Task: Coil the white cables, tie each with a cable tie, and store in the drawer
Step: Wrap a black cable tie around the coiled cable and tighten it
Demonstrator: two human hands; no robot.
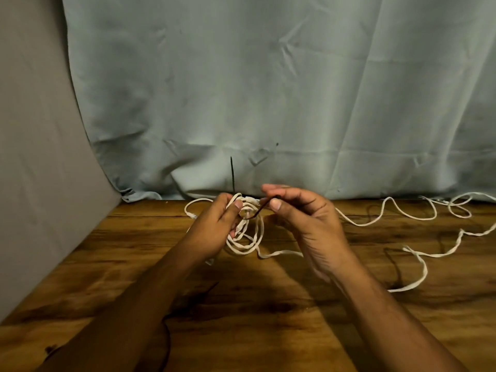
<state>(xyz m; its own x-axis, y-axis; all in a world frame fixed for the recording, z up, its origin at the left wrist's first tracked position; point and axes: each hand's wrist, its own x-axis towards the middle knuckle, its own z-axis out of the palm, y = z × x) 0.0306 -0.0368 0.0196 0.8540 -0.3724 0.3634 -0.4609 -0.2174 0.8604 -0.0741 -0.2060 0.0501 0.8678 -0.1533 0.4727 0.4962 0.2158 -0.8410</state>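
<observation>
The table [255,331] is glossy brown wood with dark, streaky grain. Two bare forearms reach across it from the near edge.

The left hand [217,226] is curled round the top of the coil [248,237], thumb pressed over the strands. The coil is a loose oval of several turns of flat, matte white cord. Its long axis runs away from the person, and its lower end sags to the tabletop between the hands.

The right hand [303,218] pinches the tie [257,212] between thumb and forefinger. The tie is a thin, stiff black strip that bends leftward and down from the pinch into the coil's middle. Behind the left hand a black strip points straight up; it is probably the same tie's other end, though the fingers hide the join.

From the coil the cable [375,221] trails right in slack waves, ribbon-like and kinked, with small loops near the far right edge.

Behind the table hangs a creased grey-green cloth [268,89], and a smooth taupe sheet [32,157] slopes at the left.
</observation>
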